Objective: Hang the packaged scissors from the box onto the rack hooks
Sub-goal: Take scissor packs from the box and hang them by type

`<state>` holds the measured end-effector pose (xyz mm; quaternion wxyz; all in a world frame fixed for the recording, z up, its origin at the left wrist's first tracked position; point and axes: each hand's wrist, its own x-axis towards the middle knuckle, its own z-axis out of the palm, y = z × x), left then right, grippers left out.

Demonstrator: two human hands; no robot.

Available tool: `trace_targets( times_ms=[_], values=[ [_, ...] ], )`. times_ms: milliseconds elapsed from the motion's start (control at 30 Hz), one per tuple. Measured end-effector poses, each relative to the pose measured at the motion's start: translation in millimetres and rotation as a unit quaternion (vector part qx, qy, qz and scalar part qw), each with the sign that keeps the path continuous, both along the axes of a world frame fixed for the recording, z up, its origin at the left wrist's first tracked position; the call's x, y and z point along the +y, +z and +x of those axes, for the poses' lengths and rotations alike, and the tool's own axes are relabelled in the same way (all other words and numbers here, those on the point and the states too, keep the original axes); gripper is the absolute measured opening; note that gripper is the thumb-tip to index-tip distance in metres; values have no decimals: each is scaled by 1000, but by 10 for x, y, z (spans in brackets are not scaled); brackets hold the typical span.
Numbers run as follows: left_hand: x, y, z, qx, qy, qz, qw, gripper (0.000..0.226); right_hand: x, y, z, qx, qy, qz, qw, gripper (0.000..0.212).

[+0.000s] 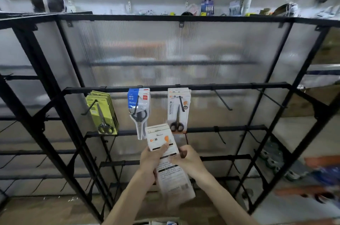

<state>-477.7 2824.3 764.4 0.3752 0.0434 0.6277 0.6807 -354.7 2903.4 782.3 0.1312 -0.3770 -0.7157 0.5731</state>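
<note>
A: What is hard to make out?
B: The box [158,223] is cut off at the bottom edge, and the shelf goods behind are blurred.

A: And the hands?
B: The left hand [150,158] grips the stack of white-and-orange scissors packs [161,138] with its thumb on the front. The right hand [187,158] has curled fingers pinching the stack's right edge. This is just below the white-and-orange packs [178,107] hanging on the black metal rack [176,86].

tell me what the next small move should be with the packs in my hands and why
Probably lift the stack of white packs up and slightly right toward the hook that carries the hanging packs. The left hand and right hand both grip the stack just below that hook, and the orange and white design looks the same.
</note>
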Motion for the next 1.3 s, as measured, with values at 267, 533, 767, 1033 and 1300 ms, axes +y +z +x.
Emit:
trace_targets(
  times_ms=[267, 533, 767, 1033, 1300],
  values=[
    [-165, 110, 149, 5, -58, 52, 997, 30, 126, 79, 275, 22, -50, -51, 997, 24],
    [-262, 173, 86, 10, -6, 56, 998, 24, 200, 227, 413, 191, -161, -143, 958, 14],
    [-149, 264, 251, 74, -49, 61, 994, 25, -94, 304, 262, 141, -59, 14, 988, 24],
    [-250, 262, 186, 37, -83, 67, 994, 38, -57, 186, 302, 119, -71, -87, 986, 48],
    [-323, 201, 177, -1, -69, 75, 995, 38, 51, 277, 453, 190, -36, -158, 968, 25]
  ],
)
